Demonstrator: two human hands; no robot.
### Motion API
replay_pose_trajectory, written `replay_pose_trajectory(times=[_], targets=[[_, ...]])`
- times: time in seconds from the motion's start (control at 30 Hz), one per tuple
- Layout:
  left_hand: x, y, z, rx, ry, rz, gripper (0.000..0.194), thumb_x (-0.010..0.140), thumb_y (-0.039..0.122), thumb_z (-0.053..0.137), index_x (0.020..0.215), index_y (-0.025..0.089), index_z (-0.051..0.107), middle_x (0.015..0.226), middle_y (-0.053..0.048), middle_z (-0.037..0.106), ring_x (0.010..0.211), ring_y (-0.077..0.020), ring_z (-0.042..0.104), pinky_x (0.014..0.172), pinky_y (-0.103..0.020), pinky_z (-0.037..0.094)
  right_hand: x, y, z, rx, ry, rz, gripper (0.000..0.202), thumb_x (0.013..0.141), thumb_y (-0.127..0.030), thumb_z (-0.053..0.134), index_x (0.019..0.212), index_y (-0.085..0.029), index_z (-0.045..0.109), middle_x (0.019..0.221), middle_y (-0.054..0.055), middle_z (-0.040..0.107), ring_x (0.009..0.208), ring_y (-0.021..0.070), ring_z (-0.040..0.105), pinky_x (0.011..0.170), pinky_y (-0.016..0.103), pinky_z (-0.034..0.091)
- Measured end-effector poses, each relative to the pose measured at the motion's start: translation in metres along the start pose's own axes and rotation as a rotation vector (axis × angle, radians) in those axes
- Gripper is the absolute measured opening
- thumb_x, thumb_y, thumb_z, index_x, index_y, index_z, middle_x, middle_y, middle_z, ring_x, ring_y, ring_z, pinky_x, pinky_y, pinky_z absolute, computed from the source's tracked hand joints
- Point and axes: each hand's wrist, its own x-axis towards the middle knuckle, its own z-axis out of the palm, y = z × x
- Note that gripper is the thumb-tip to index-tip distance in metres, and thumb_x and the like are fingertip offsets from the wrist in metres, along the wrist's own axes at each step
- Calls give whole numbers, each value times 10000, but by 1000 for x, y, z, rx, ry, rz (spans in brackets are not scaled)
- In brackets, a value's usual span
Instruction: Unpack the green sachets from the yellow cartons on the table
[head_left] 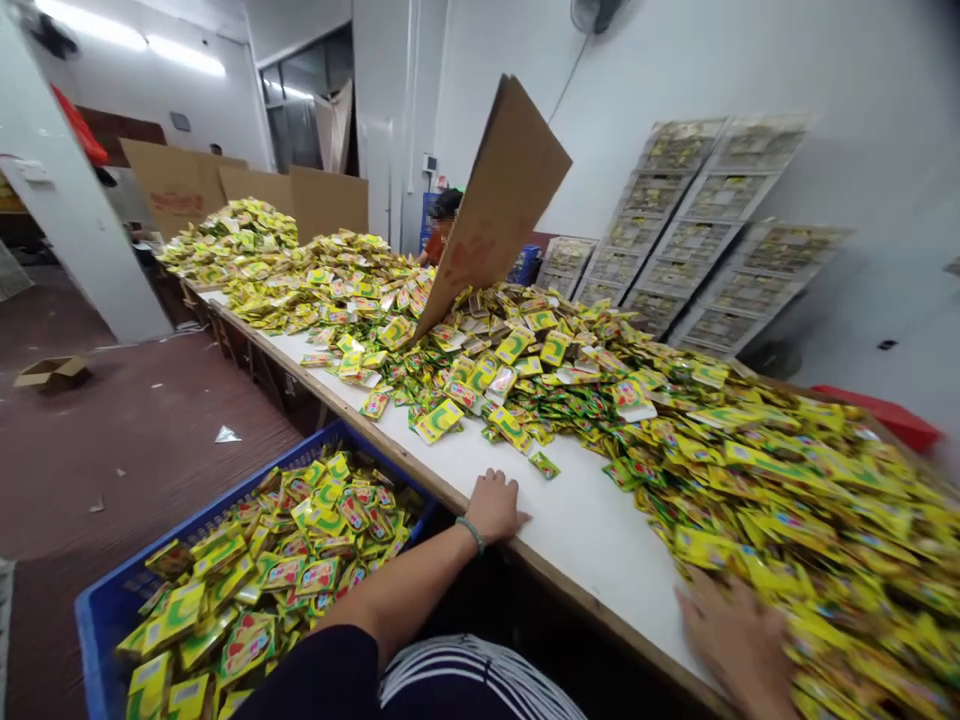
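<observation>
My left hand (493, 508), with a beaded bracelet at the wrist, rests on the wooden edge of the white table (574, 520). Its fingers lie apart on the tabletop and hold nothing. A small green-and-yellow packet (544, 465) lies just beyond them. Low on the right, my right hand (735, 630) is slightly blurred, its fingers spread against the near side of a big heap of yellow packets (795, 500). No packet shows gripped in it.
A blue crate (97, 640) full of packets stands below the table on my left. An upright cardboard sheet (499, 190) divides the heap, with a person (444, 215) partly behind it. Stacked trays (675, 230) line the wall. An open carton (52, 373) lies on the floor.
</observation>
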Motion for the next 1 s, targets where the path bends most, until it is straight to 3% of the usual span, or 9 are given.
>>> replay_pose_trajectory(times=[0.1, 0.2, 0.3, 0.4, 0.53, 0.63, 0.73, 0.87, 1.0], targets=[[2, 0, -2, 0, -11, 21, 491, 871, 537, 587, 1156, 138, 620, 1192, -175, 599, 1169, -328, 503, 949, -445, 441, 11, -23, 16, 89, -137, -71, 326, 709, -264, 481, 882, -271, 758, 985, 177, 724, 1084, 367, 652, 962, 593, 469], [4, 0, -5, 7, -30, 43, 447, 889, 503, 581, 1147, 140, 620, 1185, -177, 602, 1166, -327, 504, 943, -439, 436, 30, -54, 25, 255, -221, -3, 311, 756, -210, 471, 875, -203, 758, 1018, 168, 739, 1080, 327, 655, 1024, 558, 466], [7, 0, -8, 39, -35, 47, 438, 905, 488, 565, 1152, 130, 615, 1183, -185, 604, 1153, -327, 507, 951, -437, 425, 52, -82, 27, 426, -276, 29, 277, 783, -207, 512, 911, -217, 758, 1123, 118, 735, 1125, 257, 647, 1039, 450, 495], [11, 1, -9, 68, -26, 57, 450, 916, 498, 546, 1159, 124, 604, 1184, -178, 604, 1156, -324, 501, 955, -431, 419, 70, -92, 25, 799, -311, 166, 267, 794, -308, 594, 992, -214, 746, 1191, 91, 708, 1049, 233, 669, 872, 408, 594], [13, 1, -7, 94, -16, 75, 448, 919, 501, 539, 1162, 129, 593, 1190, -160, 601, 1163, -319, 492, 957, -421, 421, 78, -77, 12, 1085, -282, 411, 375, 762, -451, 662, 1011, -179, 731, 1108, 88, 722, 886, 211, 695, 603, 305, 601], [14, 2, -5, 113, -6, 66, 455, 925, 500, 526, 1204, 144, 577, 1229, -156, 593, 1185, -321, 482, 973, -418, 417, 78, -59, 3, 928, -171, 403, 357, 797, -449, 646, 974, -154, 741, 970, 89, 747, 819, 215, 693, 621, 315, 570], [16, 3, -3, 123, 7, 68, 469, 941, 477, 502, 1282, 158, 548, 1286, -160, 577, 1230, -323, 463, 987, -420, 417, 78, -57, 6, 601, -94, 264, 261, 871, -355, 597, 911, -159, 764, 934, 89, 759, 868, 227, 685, 806, 368, 542], [17, 5, -5, 131, -3, 76, 480, 957, 446, 483, 1355, 179, 519, 1310, -160, 574, 1258, -312, 456, 1000, -421, 417, 77, -83, 29, 348, -304, -50, 257, 956, -290, 534, 1036, -203, 763, 1142, 86, 735, 1100, 242, 624, 977, 398, 453], [18, 6, -6, 156, -12, 80, 476, 965, 441, 472, 1368, 197, 531, 1350, -161, 559, 1256, -312, 464, 1009, -428, 419, 71, -109, 44, 148, -470, -297, 350, 986, -236, 491, 1308, -201, 621, 1373, 121, 611, 1252, 283, 512, 1004, 447, 376]])
